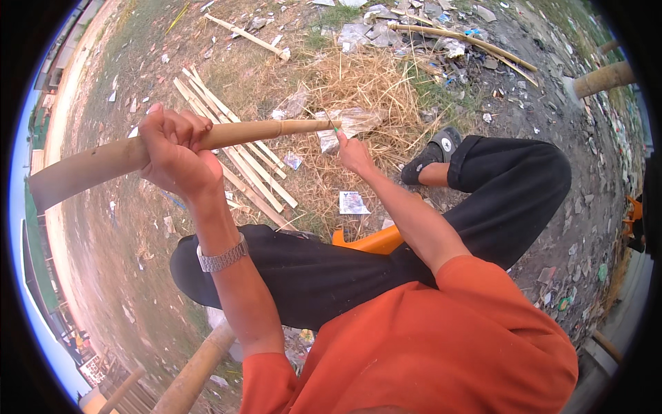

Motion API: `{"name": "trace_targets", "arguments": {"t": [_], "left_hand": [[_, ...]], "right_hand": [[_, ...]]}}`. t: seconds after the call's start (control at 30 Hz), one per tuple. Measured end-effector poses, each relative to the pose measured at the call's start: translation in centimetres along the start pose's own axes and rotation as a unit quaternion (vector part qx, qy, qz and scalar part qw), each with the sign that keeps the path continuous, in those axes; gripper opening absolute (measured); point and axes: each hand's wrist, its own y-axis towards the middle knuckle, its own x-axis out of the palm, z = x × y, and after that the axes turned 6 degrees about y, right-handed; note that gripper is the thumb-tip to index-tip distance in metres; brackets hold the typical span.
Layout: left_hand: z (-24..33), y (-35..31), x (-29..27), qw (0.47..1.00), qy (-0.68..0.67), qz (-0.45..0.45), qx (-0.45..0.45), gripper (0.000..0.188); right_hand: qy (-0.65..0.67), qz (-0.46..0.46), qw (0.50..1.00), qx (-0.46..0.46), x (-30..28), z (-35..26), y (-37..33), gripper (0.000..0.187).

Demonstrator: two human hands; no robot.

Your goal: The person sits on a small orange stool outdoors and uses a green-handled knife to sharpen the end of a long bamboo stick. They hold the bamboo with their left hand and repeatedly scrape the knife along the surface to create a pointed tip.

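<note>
A long bamboo pole (pixel 245 132) stretches across in front of me, its thick end at the far left and its thin end near the middle. My left hand (pixel 176 148), with a metal watch on the wrist, is wrapped round its thicker part. At the thin end, my right hand (pixel 356 156) is closed on a small knife (pixel 336 127) with a bit of green at the handle. The dark, narrow blade lies against the bamboo; most of the handle is hidden in my fingers. Split bamboo strips (pixel 238 155) lie on the ground beyond the pole.
A heap of straw-like shavings (pixel 365 86) lies just past the pole's thin end. Under me is an orange seat (pixel 372 241). Thick bamboo poles (pixel 196 372) stand at the lower left, another post (pixel 603 80) at the right. Litter and a bamboo length (pixel 462 36) lie farther off.
</note>
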Motion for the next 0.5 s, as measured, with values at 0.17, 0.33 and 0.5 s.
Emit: {"name": "trace_targets", "arguments": {"t": [0.17, 0.33, 0.5], "left_hand": [[-0.3, 0.0, -0.3, 1.0, 0.0, 0.007, -0.013, 0.042], [-0.3, 0.1, 0.1, 1.0, 0.001, 0.002, -0.013, 0.042], [-0.2, 0.0, 0.0, 1.0, 0.006, -0.028, -0.008, 0.041]], "right_hand": [[-0.016, -0.013, 0.999, -0.033, 0.6, 1.8, -0.3, 0.073], [0.017, -0.031, 0.998, -0.045, -0.1, 3.4, 0.7, 0.076], [-0.047, -0.017, 0.997, 0.065, 2.7, 9.1, 4.5, 0.072]]}}
